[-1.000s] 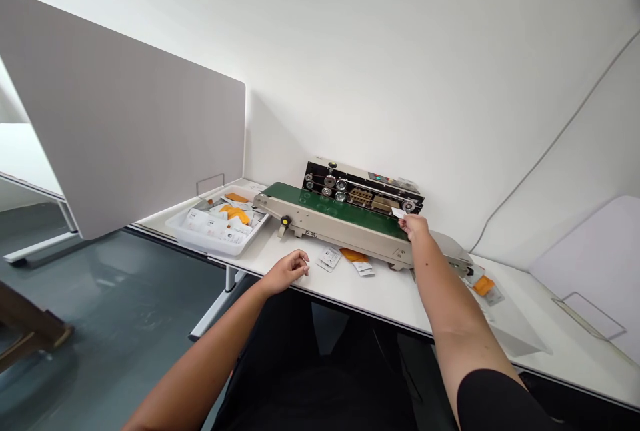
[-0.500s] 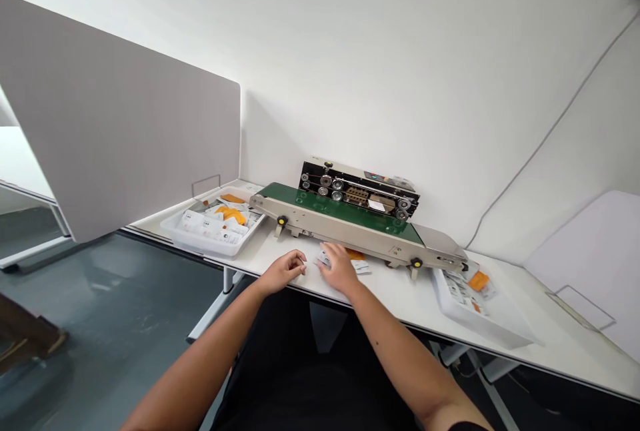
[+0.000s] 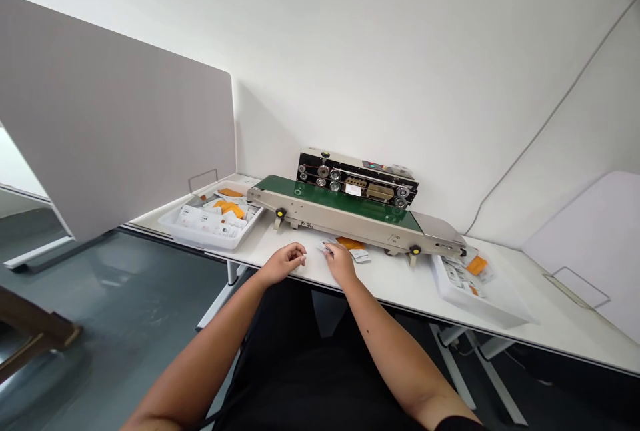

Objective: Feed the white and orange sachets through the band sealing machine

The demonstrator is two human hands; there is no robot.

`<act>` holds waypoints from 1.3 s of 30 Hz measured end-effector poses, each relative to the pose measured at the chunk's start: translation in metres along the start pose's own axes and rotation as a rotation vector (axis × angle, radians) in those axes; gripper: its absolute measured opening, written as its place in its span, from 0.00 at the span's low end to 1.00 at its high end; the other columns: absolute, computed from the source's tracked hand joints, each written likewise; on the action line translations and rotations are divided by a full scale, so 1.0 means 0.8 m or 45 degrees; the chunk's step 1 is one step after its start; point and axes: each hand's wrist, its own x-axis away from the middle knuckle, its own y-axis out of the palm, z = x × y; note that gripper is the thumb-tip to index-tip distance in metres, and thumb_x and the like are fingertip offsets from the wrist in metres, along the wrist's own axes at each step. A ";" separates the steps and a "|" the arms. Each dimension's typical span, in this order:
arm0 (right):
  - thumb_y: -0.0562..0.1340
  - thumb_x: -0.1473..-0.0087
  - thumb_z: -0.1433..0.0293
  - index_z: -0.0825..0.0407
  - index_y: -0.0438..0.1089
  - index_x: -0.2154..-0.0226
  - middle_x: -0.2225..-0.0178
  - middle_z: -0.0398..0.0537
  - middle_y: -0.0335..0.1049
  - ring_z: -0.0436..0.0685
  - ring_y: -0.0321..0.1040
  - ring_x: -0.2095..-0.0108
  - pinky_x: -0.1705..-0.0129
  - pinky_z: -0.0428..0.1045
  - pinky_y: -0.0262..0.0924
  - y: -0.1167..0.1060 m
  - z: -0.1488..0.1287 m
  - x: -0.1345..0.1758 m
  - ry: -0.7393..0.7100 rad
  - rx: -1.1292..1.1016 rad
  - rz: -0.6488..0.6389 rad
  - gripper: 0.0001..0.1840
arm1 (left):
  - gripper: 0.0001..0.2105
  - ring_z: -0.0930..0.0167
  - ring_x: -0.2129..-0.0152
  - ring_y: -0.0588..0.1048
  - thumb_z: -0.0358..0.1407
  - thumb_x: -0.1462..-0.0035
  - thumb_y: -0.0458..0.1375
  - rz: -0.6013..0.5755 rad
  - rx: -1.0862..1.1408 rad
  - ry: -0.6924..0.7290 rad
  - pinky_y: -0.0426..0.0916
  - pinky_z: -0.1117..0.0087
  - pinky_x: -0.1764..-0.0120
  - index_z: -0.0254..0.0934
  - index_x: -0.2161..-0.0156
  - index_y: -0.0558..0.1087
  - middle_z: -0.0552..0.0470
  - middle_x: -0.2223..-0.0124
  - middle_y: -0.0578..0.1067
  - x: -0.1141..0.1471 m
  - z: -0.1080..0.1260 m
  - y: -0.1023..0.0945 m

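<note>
My left hand [image 3: 283, 263] hovers at the table's front edge, its fingers loosely curled and apart, with nothing visible in them. To its right, my right hand [image 3: 341, 263] has its thumb and fingers closed on the edge of a small white printed packet [image 3: 324, 244]. Its fingers partly hide that packet. Just behind this hand, an orange packet [image 3: 351, 243] and more white packets [image 3: 361, 255] lie under the machine's front side. Beyond both hands stands a band sealing machine [image 3: 345, 217] with a green conveyor belt [image 3: 320, 199]. A white packet [image 3: 353, 189] stands at its rollers.
At the left, a translucent bin [image 3: 231, 242] holds several white and orange packets. Another translucent bin [image 3: 480, 307], at the right under the conveyor's end, holds similar packets. A grey divider panel [image 3: 125, 117] rises on the left. The wall [image 3: 425, 71] is close behind the machine.
My right hand's fingers have drawn together at the packet's edge. The white packet at the machine's rollers is further left than before. My left hand has barely moved. The view has shifted slightly.
</note>
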 end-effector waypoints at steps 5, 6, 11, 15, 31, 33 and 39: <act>0.55 0.39 0.71 0.49 0.79 0.57 0.56 0.51 0.78 0.61 0.70 0.52 0.45 0.55 0.60 -0.001 0.007 0.001 0.046 -0.107 0.233 0.16 | 0.14 0.72 0.74 0.69 0.45 0.42 0.60 0.000 -0.045 0.001 0.60 0.73 0.69 0.36 0.59 0.70 0.54 0.69 0.75 0.000 -0.001 -0.001; 0.55 0.39 0.71 0.49 0.79 0.58 0.57 0.51 0.78 0.61 0.70 0.53 0.46 0.55 0.60 -0.001 0.007 0.002 0.035 -0.116 0.269 0.17 | 0.14 0.72 0.73 0.69 0.45 0.42 0.60 -0.002 -0.054 0.004 0.60 0.73 0.69 0.36 0.59 0.70 0.54 0.69 0.75 -0.001 -0.002 -0.002; 0.52 0.38 0.69 0.51 0.77 0.60 0.59 0.52 0.77 0.61 0.70 0.56 0.50 0.53 0.60 -0.008 0.004 0.006 -0.002 -0.168 0.521 0.17 | 0.13 0.71 0.72 0.70 0.44 0.41 0.60 -0.004 -0.076 0.024 0.61 0.72 0.67 0.36 0.59 0.71 0.53 0.68 0.75 -0.002 -0.006 -0.002; 0.51 0.37 0.66 0.52 0.75 0.62 0.61 0.53 0.76 0.60 0.70 0.59 0.52 0.53 0.60 -0.025 0.004 -0.003 0.057 -0.266 0.783 0.17 | 0.13 0.71 0.72 0.70 0.44 0.42 0.60 0.005 -0.077 0.016 0.61 0.73 0.68 0.36 0.59 0.71 0.53 0.68 0.75 -0.002 -0.007 -0.002; 0.53 0.37 0.67 0.48 0.74 0.63 0.63 0.48 0.74 0.58 0.70 0.60 0.53 0.51 0.63 0.025 -0.093 -0.007 -0.135 -0.500 0.469 0.13 | 0.17 0.67 0.69 0.74 0.48 0.43 0.61 -0.151 0.021 -0.001 0.68 0.69 0.64 0.35 0.56 0.74 0.50 0.63 0.77 0.006 0.010 -0.009; 0.55 0.38 0.67 0.48 0.74 0.60 0.61 0.48 0.74 0.58 0.70 0.57 0.51 0.52 0.63 0.030 -0.088 -0.009 -0.158 -0.537 0.425 0.12 | 0.16 0.68 0.72 0.72 0.48 0.44 0.62 -0.037 -0.062 -0.020 0.67 0.71 0.69 0.35 0.62 0.74 0.52 0.67 0.76 0.002 0.003 -0.005; 0.69 0.50 0.63 0.48 0.65 0.42 0.52 0.51 0.71 0.61 0.70 0.52 0.48 0.55 0.64 0.039 -0.075 -0.005 0.044 -0.818 0.311 0.33 | 0.22 0.64 0.70 0.77 0.48 0.45 0.63 0.239 0.048 -0.048 0.69 0.69 0.68 0.34 0.52 0.75 0.49 0.64 0.80 -0.011 -0.017 0.004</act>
